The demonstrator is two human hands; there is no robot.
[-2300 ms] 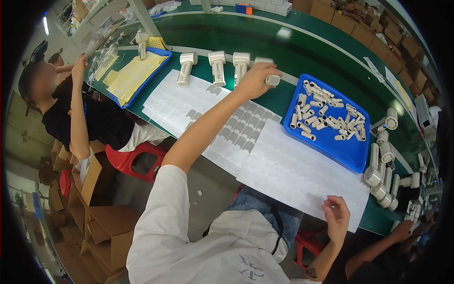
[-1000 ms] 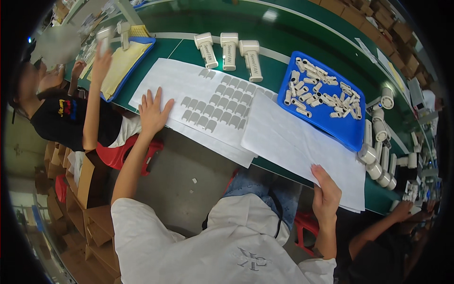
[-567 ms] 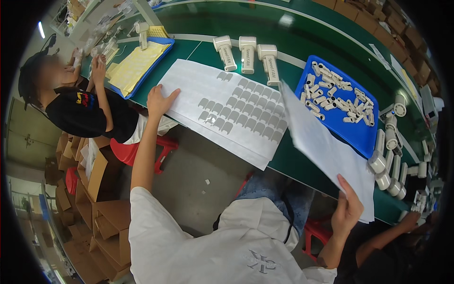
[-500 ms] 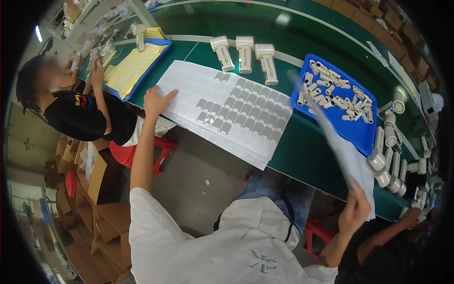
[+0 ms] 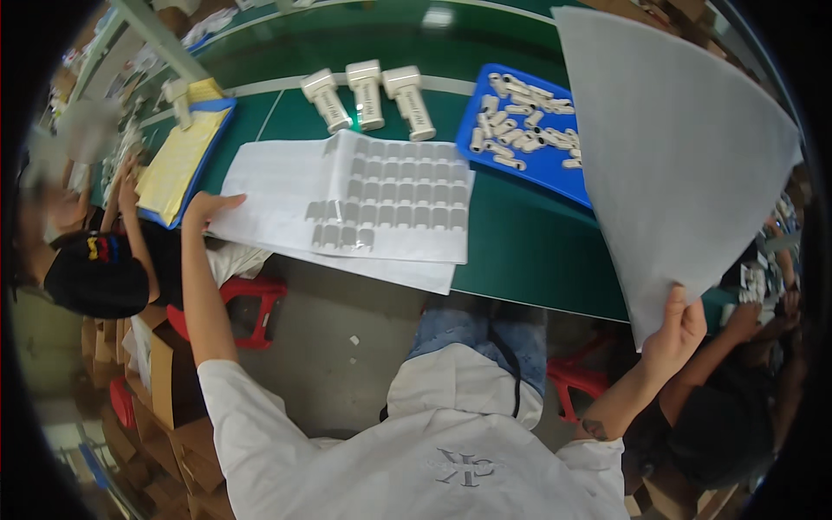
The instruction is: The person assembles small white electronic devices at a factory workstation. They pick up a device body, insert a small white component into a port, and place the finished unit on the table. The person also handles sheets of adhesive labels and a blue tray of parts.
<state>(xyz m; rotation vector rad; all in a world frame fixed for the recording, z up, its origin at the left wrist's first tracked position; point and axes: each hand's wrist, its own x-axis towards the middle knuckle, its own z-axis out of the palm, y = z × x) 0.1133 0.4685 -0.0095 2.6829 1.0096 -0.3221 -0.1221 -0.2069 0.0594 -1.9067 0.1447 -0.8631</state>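
In my right hand point(image 5: 680, 334) is a large, thin whitish sheet point(image 5: 667, 156), pinched between thumb and fingers at its lower corner. The sheet stands raised and bowed above the table's right side. My left hand point(image 5: 212, 208) grips the left edge of a white sheet of grey stickers point(image 5: 407, 195), thumb on top; its other fingers are partly hidden. Grey stickers fill several rows on the middle and right of this sheet, while its left part is bare. A crease rises near its upper middle. Another white sheet point(image 5: 425, 276) sticks out beneath its near edge.
Three white handheld fan bodies point(image 5: 366, 95) lie behind the sticker sheet. The raised sheet partly covers a blue tray point(image 5: 555, 182) of small white parts. At left is another blue tray point(image 5: 195, 165) with yellow sheets point(image 5: 178, 160). Co-workers sit on both sides; red stools stand below.
My right hand has swung the loose sheet up and outward, so it now hides part of the blue tray. The sticker sheet has shifted and creased, exposing the sheet below. The view has moved.
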